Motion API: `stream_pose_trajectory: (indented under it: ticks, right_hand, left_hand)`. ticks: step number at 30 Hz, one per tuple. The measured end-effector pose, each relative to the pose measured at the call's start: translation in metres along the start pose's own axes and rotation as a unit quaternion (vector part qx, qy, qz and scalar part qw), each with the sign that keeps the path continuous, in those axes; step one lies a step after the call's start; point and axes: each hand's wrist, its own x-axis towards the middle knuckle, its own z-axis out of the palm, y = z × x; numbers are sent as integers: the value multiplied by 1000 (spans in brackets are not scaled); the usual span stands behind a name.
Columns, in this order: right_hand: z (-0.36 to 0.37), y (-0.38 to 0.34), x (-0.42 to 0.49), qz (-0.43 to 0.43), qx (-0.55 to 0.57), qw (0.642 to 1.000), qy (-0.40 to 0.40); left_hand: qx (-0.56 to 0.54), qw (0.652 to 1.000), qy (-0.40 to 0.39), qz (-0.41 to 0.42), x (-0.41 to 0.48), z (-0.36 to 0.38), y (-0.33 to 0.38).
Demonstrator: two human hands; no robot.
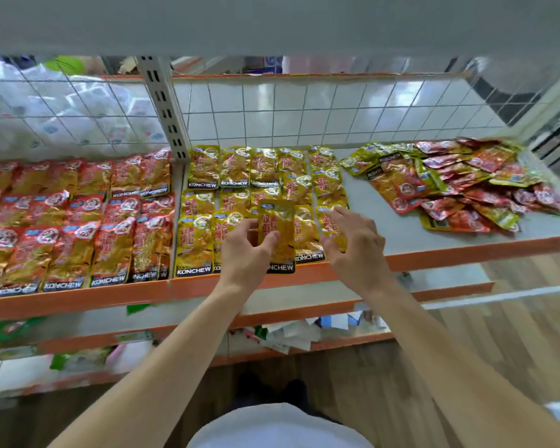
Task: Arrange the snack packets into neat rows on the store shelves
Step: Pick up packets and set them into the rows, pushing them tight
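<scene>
Left hand (244, 250) pinches an upright yellow packet (277, 236) above the yellow rows (240, 189) at the shelf (434, 250) front; right hand (353, 244), fingers spread, touches a neighbouring packet (328, 224).

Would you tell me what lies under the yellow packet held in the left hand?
Rows of yellow packets on the shelf; those directly beneath the held packet are covered.
</scene>
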Motion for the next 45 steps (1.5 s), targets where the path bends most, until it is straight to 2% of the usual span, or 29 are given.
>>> stream_pose_trajectory:
  ticks: [7, 13, 20, 24, 27, 31, 36, 39, 42, 45]
  right_hand:
    - [-20, 30, 4, 35, -22, 999, 25]
    - [-37, 60, 29, 8, -13, 999, 33]
    - [-61, 106, 72, -49, -19, 998, 17]
    - [-68, 128, 106, -81, -31, 996, 6]
    - [-65, 137, 134, -106, -62, 991, -43]
    - [-55, 145, 173, -123, -125, 976, -127]
    - [-42, 148, 210, -149, -219, 937, -227]
    - [-42, 153, 218, -149, -245, 928, -237]
    - [-46, 161, 218, -143, -267, 925, -228]
    - [-52, 172, 216, -109, -275, 931, -213]
  left_hand:
    - [-31, 999, -42, 7, 8, 35, 21]
    - [-19, 997, -75, -10, 10, 67, 37]
    - [23, 999, -31, 3, 35, 123, 61]
    - [46, 998, 24, 33, 59, 158, 73]
    - [110, 992, 40, 53, 79, 176, 76]
    - [194, 977, 49, 71, 98, 191, 71]
    - [295, 944, 63, 131, 108, 203, 66]
    - [365, 918, 55, 145, 108, 207, 68]
    - [476, 870, 43, 122, 108, 209, 68]
    - [504, 855, 31, 119, 111, 210, 66]
